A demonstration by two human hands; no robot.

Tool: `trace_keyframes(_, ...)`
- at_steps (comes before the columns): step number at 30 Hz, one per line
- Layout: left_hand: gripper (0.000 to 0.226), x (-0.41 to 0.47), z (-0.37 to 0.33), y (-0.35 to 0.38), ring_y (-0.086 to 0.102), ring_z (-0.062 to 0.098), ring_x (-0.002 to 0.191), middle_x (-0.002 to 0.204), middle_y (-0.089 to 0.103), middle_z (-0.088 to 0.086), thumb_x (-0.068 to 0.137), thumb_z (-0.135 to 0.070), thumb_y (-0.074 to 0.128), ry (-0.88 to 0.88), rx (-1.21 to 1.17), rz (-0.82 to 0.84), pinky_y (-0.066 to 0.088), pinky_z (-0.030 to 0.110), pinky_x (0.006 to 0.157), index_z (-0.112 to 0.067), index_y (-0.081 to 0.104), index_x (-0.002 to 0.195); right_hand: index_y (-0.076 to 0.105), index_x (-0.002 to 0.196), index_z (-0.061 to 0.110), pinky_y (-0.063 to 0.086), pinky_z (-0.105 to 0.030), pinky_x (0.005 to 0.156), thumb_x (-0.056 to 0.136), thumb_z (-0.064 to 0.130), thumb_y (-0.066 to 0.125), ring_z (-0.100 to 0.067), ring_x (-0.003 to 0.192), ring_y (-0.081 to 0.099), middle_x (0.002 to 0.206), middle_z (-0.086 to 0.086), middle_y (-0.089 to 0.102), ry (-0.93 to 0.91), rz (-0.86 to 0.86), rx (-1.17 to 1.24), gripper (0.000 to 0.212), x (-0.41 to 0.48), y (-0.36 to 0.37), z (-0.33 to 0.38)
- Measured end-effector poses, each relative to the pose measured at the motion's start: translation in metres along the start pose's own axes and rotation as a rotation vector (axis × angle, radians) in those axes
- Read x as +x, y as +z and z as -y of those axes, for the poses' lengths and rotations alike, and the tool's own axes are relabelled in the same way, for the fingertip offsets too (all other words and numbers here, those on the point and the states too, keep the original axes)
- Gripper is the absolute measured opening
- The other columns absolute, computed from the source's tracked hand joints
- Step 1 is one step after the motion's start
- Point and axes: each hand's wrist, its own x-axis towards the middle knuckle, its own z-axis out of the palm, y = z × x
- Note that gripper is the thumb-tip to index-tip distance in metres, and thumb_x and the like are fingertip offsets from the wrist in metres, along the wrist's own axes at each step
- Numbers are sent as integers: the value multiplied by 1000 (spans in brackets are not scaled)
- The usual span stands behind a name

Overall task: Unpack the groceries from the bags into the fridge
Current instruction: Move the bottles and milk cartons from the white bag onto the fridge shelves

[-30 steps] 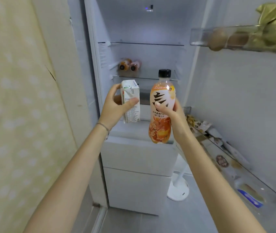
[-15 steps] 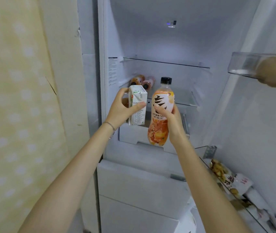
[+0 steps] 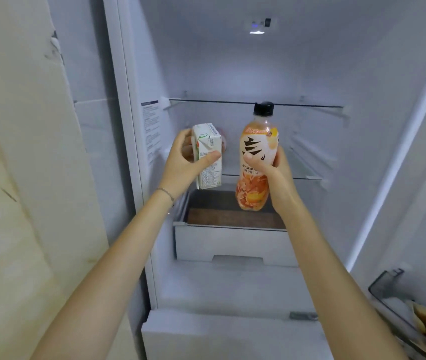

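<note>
From the head view, the left hand (image 3: pixel 183 162) grips a small white carton (image 3: pixel 208 157), thumb across its front, while the right hand (image 3: pixel 271 172) wraps around an orange bottle (image 3: pixel 256 162) (black cap, upright). Both are held before the open fridge (image 3: pixel 232 61), in front of its middle glass shelf (image 3: pixel 308 178).

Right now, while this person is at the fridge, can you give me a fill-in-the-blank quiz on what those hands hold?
The left hand grips a small white ____.
The right hand holds an orange bottle with a ____ cap.
A thin bracelet sits on the ____ wrist.
Missing words: carton, black, left.
</note>
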Motion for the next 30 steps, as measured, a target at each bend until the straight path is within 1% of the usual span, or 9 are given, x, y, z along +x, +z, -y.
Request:
trace_keyframes(3, 52, 21, 10, -7, 61, 6, 107, 121, 61, -5, 81, -24, 75, -1, -16, 2, 56, 23, 79, -26, 43, 122, 47, 123, 28, 52, -35, 90, 79, 19, 77, -14, 108, 61, 117, 5, 63, -60, 9, 16, 54, 21, 4, 0)
trace_keyframes(8, 50, 43, 22, -6, 61, 15, 111, 127, 59, 1, 83, -19, 73, -6, -31, 0, 56, 17, 74, -22, 42, 122, 45, 126, 24, 50, -22, 81, 77, 12, 78, -7, 104, 59, 114, 7, 61, -138, 19, -64, 60, 50, 12, 2)
trace_keyframes(11, 49, 53, 26, -3, 60, 11, 105, 120, 59, -4, 82, -20, 73, -10, -31, -26, 54, 11, 69, -22, 43, 121, 47, 123, 25, 51, -16, 80, 74, 8, 81, -4, 105, 60, 114, 9, 62, -198, 88, -134, 62, 63, 10, -7)
trace_keyframes(14, 48, 60, 30, 1, 59, 3, 95, 114, 57, -9, 83, -19, 73, -11, -28, -34, 52, 9, 66, -24, 42, 120, 46, 121, 30, 47, -15, 87, 72, 10, 83, -9, 113, 55, 121, 6, 59, -249, 127, -227, 65, 78, 8, -17)
trace_keyframes(18, 50, 64, 40, 1, 62, 2, 97, 113, 60, -11, 80, -24, 75, -5, 18, -4, 56, 17, 70, -27, 42, 118, 43, 121, 32, 47, -9, 84, 73, 7, 82, -1, 108, 54, 117, 12, 56, -255, 133, -252, 67, 101, 10, -33)
trace_keyframes(21, 57, 64, 46, 1, 64, 6, 102, 116, 64, -9, 71, -39, 79, 26, 77, 37, 57, 23, 77, -33, 44, 115, 44, 127, 26, 45, -11, 90, 71, 9, 84, -5, 112, 54, 123, 7, 56, -262, 170, -301, 70, 117, 7, -49)
trace_keyframes(24, 62, 64, 46, 5, 63, 6, 104, 117, 64, -11, 65, -49, 77, 40, 85, 71, 57, 25, 81, -33, 45, 115, 44, 126, 25, 45, -5, 86, 71, 10, 84, -6, 112, 53, 123, 6, 55, -262, 190, -348, 69, 131, 6, -59)
trace_keyframes(28, 62, 69, 50, 10, 63, 8, 104, 118, 64, -7, 69, -44, 80, 44, 94, 60, 58, 28, 81, -27, 46, 117, 46, 129, 24, 46, -27, 100, 68, 16, 87, -15, 121, 52, 133, -2, 52, -244, 189, -351, 75, 153, 6, -70)
trace_keyframes(30, 60, 71, 52, 12, 63, 7, 105, 118, 63, -8, 72, -35, 81, 27, 86, 37, 57, 26, 80, -25, 46, 119, 45, 129, 26, 46, -29, 99, 69, 11, 86, -16, 122, 50, 135, -3, 51, -235, 181, -345, 73, 160, 5, -70)
